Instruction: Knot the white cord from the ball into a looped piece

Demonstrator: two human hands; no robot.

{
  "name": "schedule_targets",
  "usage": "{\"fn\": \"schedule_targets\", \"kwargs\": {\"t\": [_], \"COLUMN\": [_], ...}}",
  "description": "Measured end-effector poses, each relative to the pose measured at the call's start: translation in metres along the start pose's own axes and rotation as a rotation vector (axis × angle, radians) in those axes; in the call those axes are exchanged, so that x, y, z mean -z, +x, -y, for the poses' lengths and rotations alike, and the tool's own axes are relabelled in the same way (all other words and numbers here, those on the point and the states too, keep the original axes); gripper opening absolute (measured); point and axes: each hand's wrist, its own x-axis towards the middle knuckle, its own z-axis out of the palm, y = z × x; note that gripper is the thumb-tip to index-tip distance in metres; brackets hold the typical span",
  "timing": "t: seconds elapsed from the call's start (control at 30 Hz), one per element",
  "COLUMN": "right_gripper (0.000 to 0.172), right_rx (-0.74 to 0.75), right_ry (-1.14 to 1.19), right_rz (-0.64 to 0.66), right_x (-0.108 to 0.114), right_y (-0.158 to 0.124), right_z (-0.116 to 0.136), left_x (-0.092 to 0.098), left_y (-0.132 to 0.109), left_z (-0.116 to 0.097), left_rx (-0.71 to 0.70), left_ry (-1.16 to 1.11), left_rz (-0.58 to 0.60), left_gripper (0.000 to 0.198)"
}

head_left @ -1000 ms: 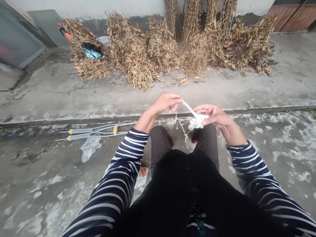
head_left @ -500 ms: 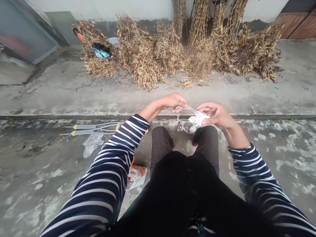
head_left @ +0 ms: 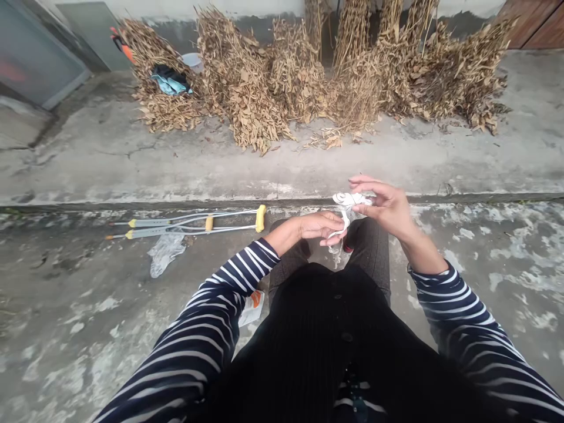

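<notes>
Centre of frame, slightly right: right hand [head_left: 385, 207] is raised, thumb and fingers closed around a small wound bundle of white cord [head_left: 347, 200], other fingertips spread past it. Left hand [head_left: 321, 226] sits just below and to the left of the bundle, fingers curled, pinching a loose length of the same cord that runs down from the bundle; a short bit dangles under that hand. The hands are close together but not touching. Both arms are in dark sleeves with white stripes [head_left: 229, 294]. Dark trousers [head_left: 374, 247] lie below the hands, with a red shoe tip [head_left: 348, 247] showing between the knees. Left of centre, a pair of metal crutches [head_left: 194, 226] with yellow pads lies flat on the concrete ground [head_left: 88, 329], running along a low step edge [head_left: 132, 202]. A clear plastic bag [head_left: 162, 257] lies just below the crutches. A white and orange packet [head_left: 252, 306] is on the ground beside the left sleeve, partly hidden by it. Along the top of the frame, bundles of dried plants [head_left: 264, 88] lean at a wall, with a blue cloth [head_left: 170, 84] lying on the upper-left bundle. A grey panel [head_left: 30, 64] stands at upper left, a brown door [head_left: 540, 20] at upper right.
</notes>
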Motion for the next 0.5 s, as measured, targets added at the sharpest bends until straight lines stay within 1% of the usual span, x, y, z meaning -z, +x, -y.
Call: {"fn": "schedule_targets", "kwargs": {"t": [0.1, 0.2, 0.37, 0.5], "right_gripper": [0.039, 0.047, 0.055, 0.057], "right_rx": [-0.108, -0.191, -0.23, -0.177], "right_ry": [0.163, 0.299, 0.384, 0.33], "right_rz": [0.066, 0.081, 0.065, -0.011], "right_x": [-0.006, -0.007, -0.008, -0.008], "right_y": [0.001, 0.003, 0.007, 0.014], "right_z": [-0.004, -0.009, -0.006, 0.003], "left_x": [0.002, 0.005, 0.008, 0.006], "left_y": [0.005, 0.008, 0.01, 0.007], "left_z": [0.009, 0.014, 0.007, -0.004], "left_rx": [-0.036, -0.064, -0.115, -0.152], "left_ry": [-0.035, -0.047, -0.037, 0.023], "left_rz": [-0.011, -0.036, -0.119, -0.202], "left_gripper": [0.052, 0.052, 0.052, 0.044]}}
